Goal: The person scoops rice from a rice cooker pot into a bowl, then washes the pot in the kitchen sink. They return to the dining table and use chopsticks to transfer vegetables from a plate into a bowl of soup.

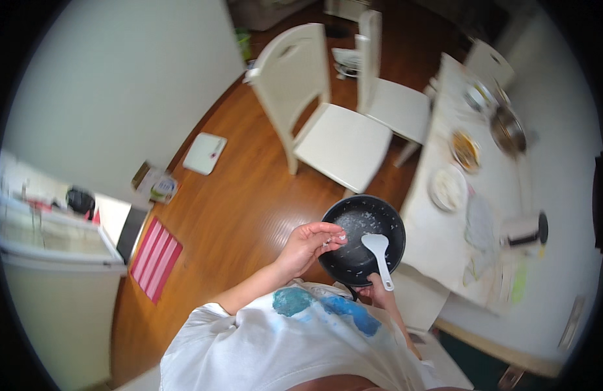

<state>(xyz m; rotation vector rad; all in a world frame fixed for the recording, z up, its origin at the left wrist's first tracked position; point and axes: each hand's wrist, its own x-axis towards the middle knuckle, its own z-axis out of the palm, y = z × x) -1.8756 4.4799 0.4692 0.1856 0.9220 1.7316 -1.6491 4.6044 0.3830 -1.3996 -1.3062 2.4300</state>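
Observation:
My right hand (377, 292) grips the near rim of a dark round cooking pot (340, 266), held in front of my body. Inside the pot lies a white rice paddle (378, 249), its handle reaching over the near rim above that hand. Grains of white rice (367, 217) stick to the pot's bottom and walls. Over the pot's left rim is my left hand (313, 244), its fingers bent and drawn together, with a little white rice at the fingertips.
To the right stands a table (421, 234) with a bowl of rice (448, 188), a dish of food (465, 150) and a metal pan (507, 131). White chairs (343, 141) are ahead. A white scale (205, 153), a box (157, 184) and a striped mat (156, 260) lie on the floor to the left.

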